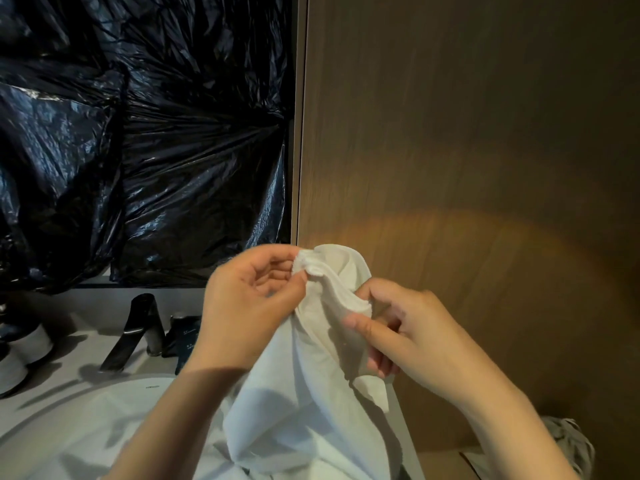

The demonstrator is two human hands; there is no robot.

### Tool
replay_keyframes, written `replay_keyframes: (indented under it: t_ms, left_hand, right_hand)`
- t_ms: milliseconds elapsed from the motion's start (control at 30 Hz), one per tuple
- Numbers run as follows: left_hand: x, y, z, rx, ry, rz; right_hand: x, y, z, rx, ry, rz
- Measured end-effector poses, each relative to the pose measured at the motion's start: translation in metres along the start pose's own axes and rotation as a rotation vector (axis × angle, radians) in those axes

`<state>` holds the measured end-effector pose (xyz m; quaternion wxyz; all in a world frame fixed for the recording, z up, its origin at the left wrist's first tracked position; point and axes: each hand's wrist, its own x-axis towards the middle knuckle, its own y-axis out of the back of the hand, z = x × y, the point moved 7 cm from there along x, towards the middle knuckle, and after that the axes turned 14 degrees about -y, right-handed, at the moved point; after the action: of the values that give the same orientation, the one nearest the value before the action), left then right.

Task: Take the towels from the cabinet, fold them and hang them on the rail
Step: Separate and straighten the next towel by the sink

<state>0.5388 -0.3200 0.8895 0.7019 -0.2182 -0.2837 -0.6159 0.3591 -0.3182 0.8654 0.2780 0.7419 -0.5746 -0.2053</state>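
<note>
**A:** Which step is this?

**B:** Folding, I'd judge, and only the start of it. The towel (311, 410) is out and unfolded, held up in front of the person. Its lower part hangs bunched over the basin (52, 414).

**A:** Who holds what?

**B:** The left hand (252, 299) pinches the top hem between thumb and fingertips, at what looks like a corner, with the other fingers loosely curled. The right hand (408, 330) has the same edge a little further along. Its thumb lies on the near face and its fingers are curled behind the cloth.

**A:** How do the arms sit?

**B:** Both forearms rise from the bottom of the view and the hands are close together. The left palm is turned toward the camera. The right wrist is bent inward, towards the left hand.

**A:** So what does the next move need?

**B:** Probably running the right hand along the hem to find the far corner. Then the hands spread so the cloth hangs flat, and only then can it be halved. The bunched lower part has to drop free first.

**A:** Any rail?

**B:** Not in view. There is a wood panel (467, 133) to the right, black plastic (138, 133) to the left and a tap (135, 330) beside the basin.
</note>
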Motion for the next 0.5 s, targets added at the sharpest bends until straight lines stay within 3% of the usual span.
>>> replay_keyframes:
  t_ms: [100,367,500]
  left_hand:
    - [0.018,0.013,0.003,0.076,-0.059,0.027]
    - [0.050,0.041,0.004,0.169,-0.128,0.083]
    - [0.058,0.045,0.007,0.163,-0.167,0.075]
  right_hand:
    - [0.002,0.010,-0.001,-0.154,0.031,0.070]
    - [0.006,0.043,0.007,-0.272,0.133,0.240]
    - [0.007,0.066,-0.002,-0.377,0.230,0.437]
